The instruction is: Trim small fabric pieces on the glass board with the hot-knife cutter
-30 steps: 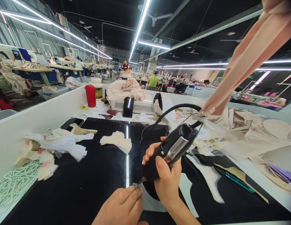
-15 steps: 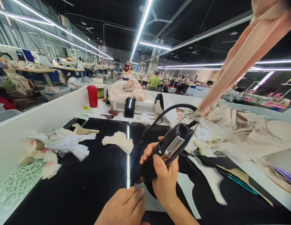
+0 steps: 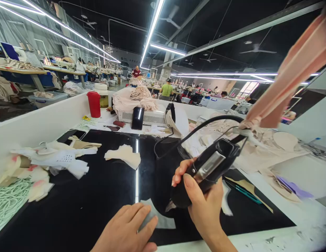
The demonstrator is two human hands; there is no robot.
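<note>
My right hand [image 3: 205, 196] is wrapped around a black corded hand tool [image 3: 205, 171] with a metal plate on its side. The tool tilts up to the right, and its small pointed tip hangs low over the black board [image 3: 100, 210]. A pink fabric strip [image 3: 286, 80] is tied to its upper end and runs up out of view. To its left, my left hand [image 3: 128, 227] lies on a grey-white curved fabric piece [image 3: 163, 218], fingers extended and partly covering it. A gap separates the tool's tip from my left fingers.
A cream fabric scrap [image 3: 123, 155] lies ahead. Printed white pieces [image 3: 63, 157] and pale green cord [image 3: 13, 201] are on the left. Behind stand a red cup [image 3: 94, 105] and a phone [image 3: 137, 118]. Beige fabric piles up on the right, near teal-handled tool [image 3: 248, 194]. Co-workers are far off.
My right hand has moved right with the tool, away from my left fingers. My left hand has gone from fingers bunched at the tip to lying flatter on the piece. The view has shifted.
</note>
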